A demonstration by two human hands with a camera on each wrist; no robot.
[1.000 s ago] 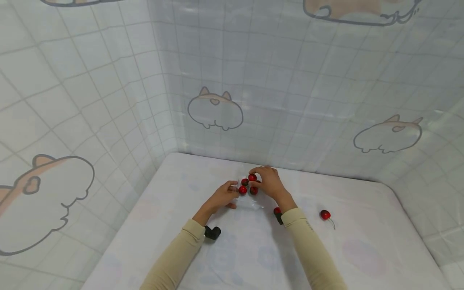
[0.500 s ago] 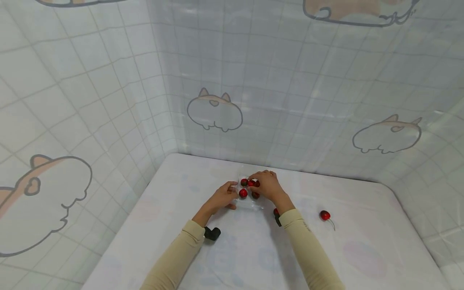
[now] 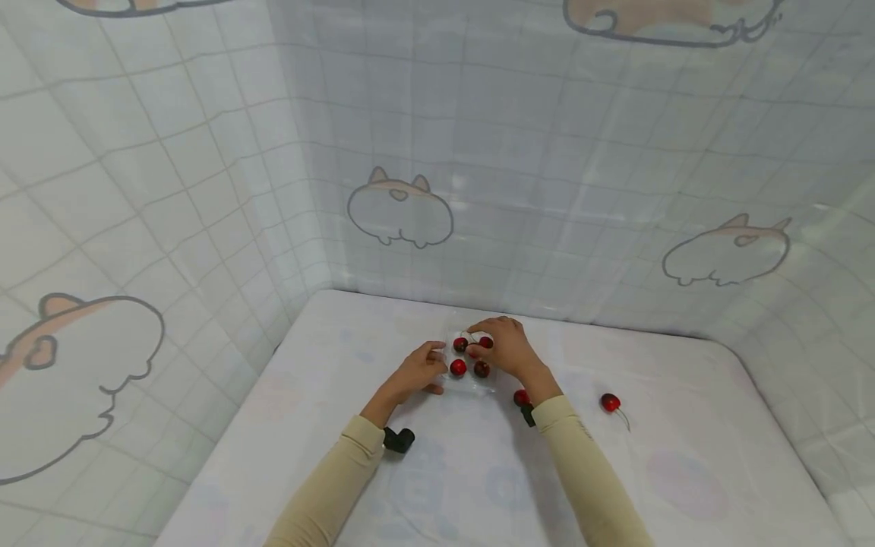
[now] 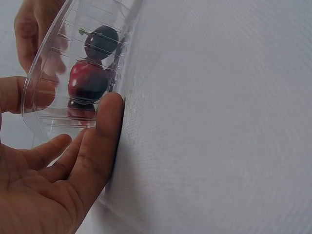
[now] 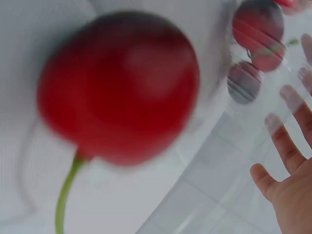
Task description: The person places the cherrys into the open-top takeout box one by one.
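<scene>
Cherries (image 3: 458, 368) in the clear box (image 3: 447, 357) mid-frame: count is up, the lifted one now sits inside. Right hand (image 3: 504, 348) rests fingertips on it; left hand (image 3: 418, 370), fingers straight, braces the box wall.

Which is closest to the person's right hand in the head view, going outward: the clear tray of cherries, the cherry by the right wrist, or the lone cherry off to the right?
From the right hand:
1. Clear tray, under the fingers.
2. Cherry by the wrist, just beside the sleeve.
3. Lone cherry, off to the right on the table.
</scene>
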